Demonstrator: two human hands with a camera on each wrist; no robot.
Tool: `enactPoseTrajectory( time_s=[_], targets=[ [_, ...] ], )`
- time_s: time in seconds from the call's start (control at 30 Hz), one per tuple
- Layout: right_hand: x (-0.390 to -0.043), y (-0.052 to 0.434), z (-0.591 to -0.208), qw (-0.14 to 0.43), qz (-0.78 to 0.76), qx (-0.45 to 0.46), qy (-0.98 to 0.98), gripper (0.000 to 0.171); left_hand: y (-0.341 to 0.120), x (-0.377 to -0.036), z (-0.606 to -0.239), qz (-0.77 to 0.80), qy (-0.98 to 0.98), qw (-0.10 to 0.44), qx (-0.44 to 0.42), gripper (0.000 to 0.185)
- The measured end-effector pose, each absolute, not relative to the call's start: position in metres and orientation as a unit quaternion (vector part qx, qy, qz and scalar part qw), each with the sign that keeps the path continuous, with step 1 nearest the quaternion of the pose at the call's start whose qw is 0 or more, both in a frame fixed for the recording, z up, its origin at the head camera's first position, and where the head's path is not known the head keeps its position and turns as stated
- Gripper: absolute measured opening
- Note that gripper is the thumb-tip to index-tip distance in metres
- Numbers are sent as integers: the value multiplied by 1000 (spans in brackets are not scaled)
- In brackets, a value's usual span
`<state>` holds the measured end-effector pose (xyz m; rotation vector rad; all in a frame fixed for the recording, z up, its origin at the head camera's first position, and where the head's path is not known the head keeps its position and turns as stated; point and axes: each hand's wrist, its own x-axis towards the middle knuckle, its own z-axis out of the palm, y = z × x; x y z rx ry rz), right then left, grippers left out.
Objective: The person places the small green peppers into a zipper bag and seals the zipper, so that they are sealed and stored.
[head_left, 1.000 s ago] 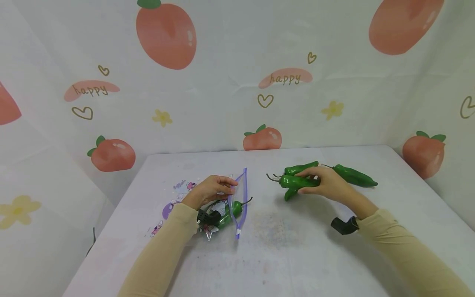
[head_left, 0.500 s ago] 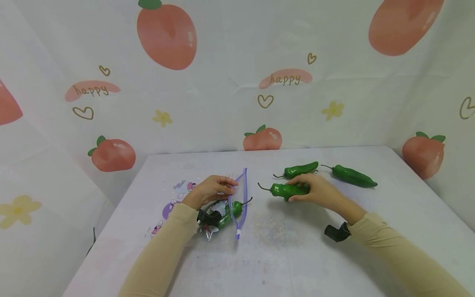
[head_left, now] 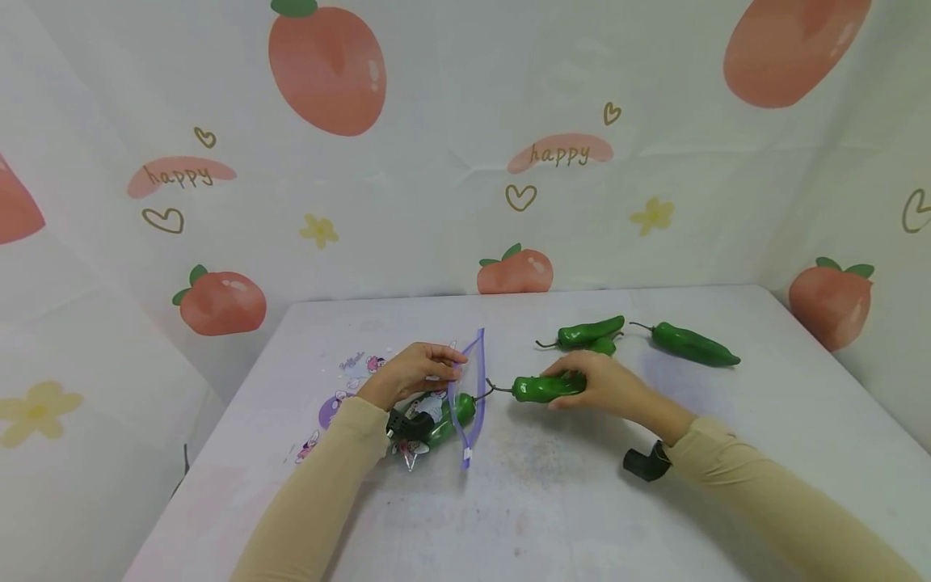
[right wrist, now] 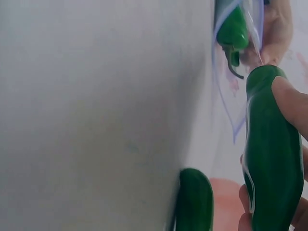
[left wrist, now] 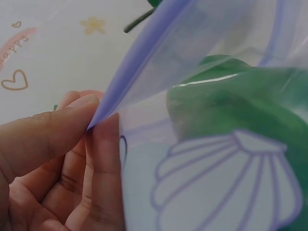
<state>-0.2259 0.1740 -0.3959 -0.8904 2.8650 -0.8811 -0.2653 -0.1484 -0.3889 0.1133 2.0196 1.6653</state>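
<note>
My left hand [head_left: 414, 373] pinches the purple-edged mouth of a clear printed zip bag [head_left: 481, 356] between thumb and fingers; the left wrist view shows the thumb on the purple strip [left wrist: 130, 67]. The mouth stands apart, and a green pepper [head_left: 463, 410] lies inside with its stem poking out. To the right of the bag, my right hand [head_left: 607, 384] grips another green pepper [head_left: 534, 389] by its body. This pepper's stem points left and reaches the bag's mouth. In the right wrist view the held pepper [right wrist: 272, 144] has thumb and fingers around it.
Behind my right hand lie a green pepper [head_left: 589, 332] and part of another pepper [head_left: 603, 346] close beside it. Farther right is one more pepper [head_left: 687, 344]. All rest on the white table [head_left: 567, 517], with a fruit-printed cloth [head_left: 436, 202] behind it.
My right hand has carried its pepper leftward and nearer to me, away from the other peppers and up to the bag. My left hand and the bag have stayed put.
</note>
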Motion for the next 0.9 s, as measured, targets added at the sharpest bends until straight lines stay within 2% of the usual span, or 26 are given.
enactPoseTrajectory(
  time_s=[0.37,0.9],
  targets=[
    [-222,161,-401,15,-254,-318,913,44,-148,-265,-388,615,743,260,43,36],
    [-223,149,-403,39,-240,-321,915,44,-148,-267,-391,615,744,260,36,37]
  ],
)
